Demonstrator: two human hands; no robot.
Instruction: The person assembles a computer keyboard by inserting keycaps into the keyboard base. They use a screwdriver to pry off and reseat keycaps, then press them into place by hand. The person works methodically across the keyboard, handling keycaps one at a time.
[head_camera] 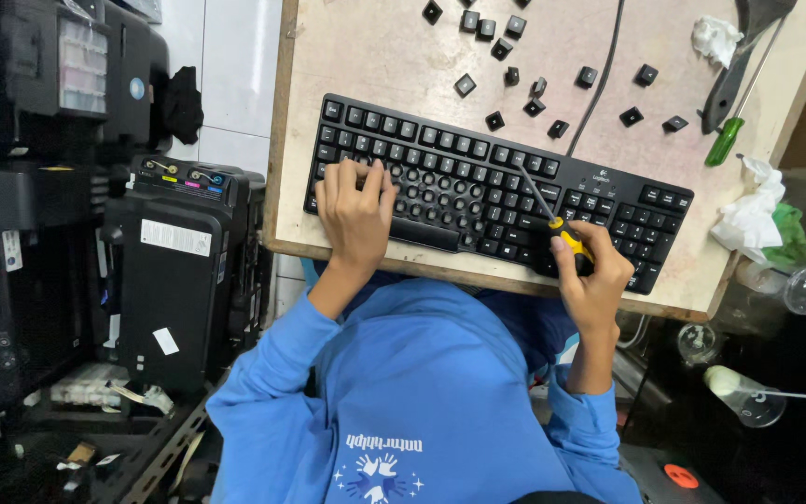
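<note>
Head view, looking down at a worn pale work table. A black keyboard lies slanted across its near edge, and many keycaps are off in the middle block, leaving round switch posts bare.

Left hand: laid flat on the left part of the keyboard, fingers spread over the keys, palm down. It presses on the board and grasps nothing.

Right hand: clenched around the yellow-and-black handle of a screwdriver. The shaft runs up and left from the fist, and its tip sits among the keys in the upper middle rows. Whether the tip is under a keycap cannot be told.

Loose black keycaps lie scattered on the table beyond the keyboard, well apart from both hands. The keyboard's cable runs off toward the far edge.

At the right end of the table: a green-handled screwdriver, a crumpled white tissue and a green rag.

Left of the table stands a black printer on the floor. The person wears a blue long-sleeved top.
</note>
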